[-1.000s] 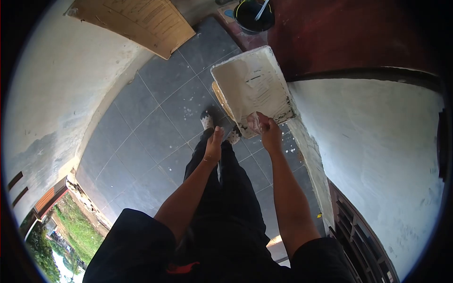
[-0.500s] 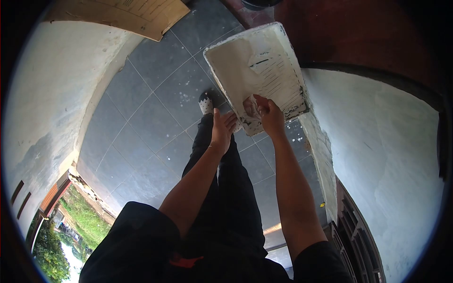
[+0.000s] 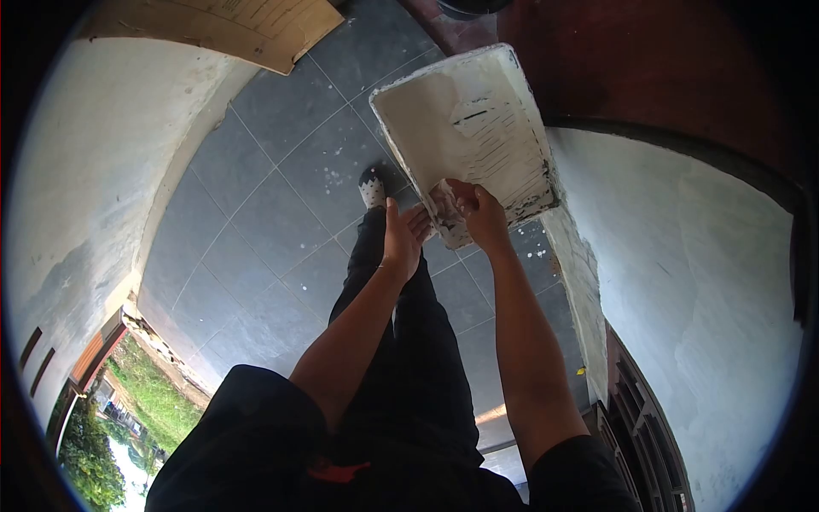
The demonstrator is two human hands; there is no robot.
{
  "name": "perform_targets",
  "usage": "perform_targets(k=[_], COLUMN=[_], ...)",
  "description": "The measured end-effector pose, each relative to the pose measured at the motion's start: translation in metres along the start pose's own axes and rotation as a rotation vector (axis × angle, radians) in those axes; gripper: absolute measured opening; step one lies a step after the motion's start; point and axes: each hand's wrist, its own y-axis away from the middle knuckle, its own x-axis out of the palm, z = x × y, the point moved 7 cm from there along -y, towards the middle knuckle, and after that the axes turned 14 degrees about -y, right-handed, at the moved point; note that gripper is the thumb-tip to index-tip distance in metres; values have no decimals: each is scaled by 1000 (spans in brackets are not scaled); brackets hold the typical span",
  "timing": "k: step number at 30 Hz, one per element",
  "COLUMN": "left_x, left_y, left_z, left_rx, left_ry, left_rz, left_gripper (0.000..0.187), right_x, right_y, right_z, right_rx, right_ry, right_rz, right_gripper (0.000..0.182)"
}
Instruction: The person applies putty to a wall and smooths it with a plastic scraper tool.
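A thin, whitish, smeared piece (image 3: 444, 203), its material unclear, is pinched in the bent fingers of the right hand (image 3: 485, 218), over the near end of a rectangular, cream-and-white, paint-crusted tray (image 3: 456, 115). The left hand (image 3: 403, 236) is held open beside that end, fingers extended; whether the tray is touched by them cannot be told.

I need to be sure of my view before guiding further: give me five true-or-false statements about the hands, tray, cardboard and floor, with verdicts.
1. The right hand holds a crumpled piece over the tray. True.
2. The left hand grips a brush. False: it is open, with no brush.
3. The tray is spotless. False: it is smeared and marked.
4. The floor is tiled. True.
5. The cardboard lies inside the tray. False: it is apart, to the left.
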Motion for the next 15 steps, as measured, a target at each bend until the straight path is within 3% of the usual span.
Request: perform_targets(k=[6,15], left_x=[-1,-4], left_y=[-1,-5], left_z=[2,5], left_rx=[-3,9], left_ry=[21,-15], left_rz=[-2,-5], left_gripper=[101,102], right_x=[0,-3], right_y=[-6,-20], right_z=[7,-20], right_rx=[-21,131], right_ry=[-131,-190], right_rz=[61,145], right_gripper=[24,30])
